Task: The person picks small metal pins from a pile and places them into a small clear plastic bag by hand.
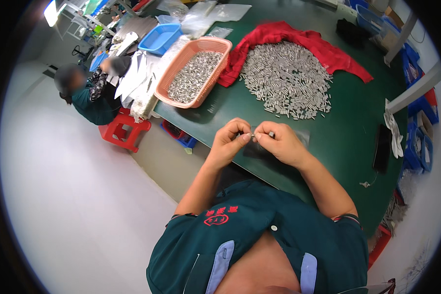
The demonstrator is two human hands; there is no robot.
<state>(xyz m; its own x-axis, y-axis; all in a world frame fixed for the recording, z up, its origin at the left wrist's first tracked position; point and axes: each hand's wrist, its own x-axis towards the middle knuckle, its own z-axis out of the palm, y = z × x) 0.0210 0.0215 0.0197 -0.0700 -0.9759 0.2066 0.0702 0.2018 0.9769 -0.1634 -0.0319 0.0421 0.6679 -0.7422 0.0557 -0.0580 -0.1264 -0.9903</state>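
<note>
Countless small metal pieces (193, 76) fill the pink plastic basket (213, 82) at left. My left hand (228, 142) and right hand (284, 144) pinch one tiny silvery piece (253, 135) between their fingertips above the green table (348, 108), its shape mostly hidden. Rightward, red cloth (264, 35) edges a broad heap of short grey cylinders (289, 78); I can't tell which lot is finished, but plenty seems left.

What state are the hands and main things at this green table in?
Left hand: raised, fingers pinched
Right hand: raised, fingers pinched
Small metal piece: held between fingertips
Metal pins: heaped loose
Red cloth: crumpled
Orange basket: holding metal pieces
Blue tray: upright
</note>
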